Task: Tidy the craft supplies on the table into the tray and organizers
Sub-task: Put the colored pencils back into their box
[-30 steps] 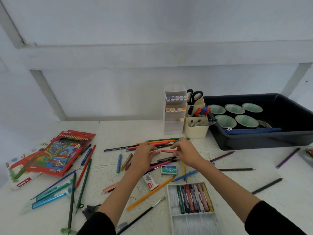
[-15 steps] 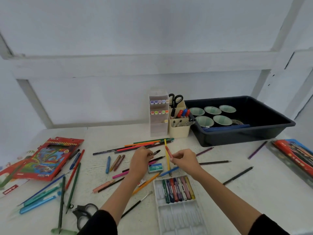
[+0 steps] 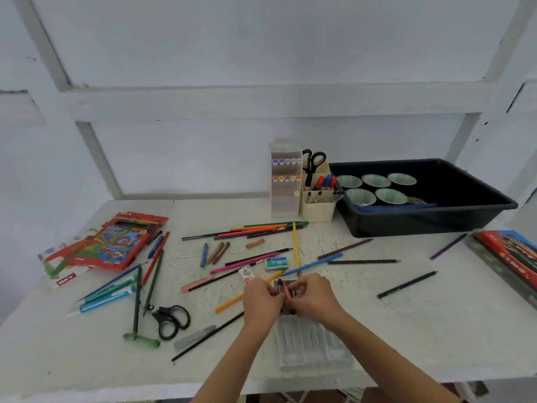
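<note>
The person is holding both hands close together at the near middle of the bench (image 3: 406, 330), above the far end of a clear crayon case (image 3: 315, 347). The right hand (image 3: 313, 298) is pinching a small red crayon (image 3: 285, 290) with curled fingers, and the left hand (image 3: 262, 298) is curling its fingertips onto the same crayon from the other side. The crayon is sitting just over the row of crayons in the case, mostly hidden by the fingers. Loose coloured pencils (image 3: 261, 228) are lying scattered beyond the hands. The black tray (image 3: 421, 223) is standing at the far right, with the cream organizer (image 3: 317, 211) and a clear marker rack (image 3: 284, 200) just beside it. Black scissors (image 3: 171, 320) are lying left of the hands.
</note>
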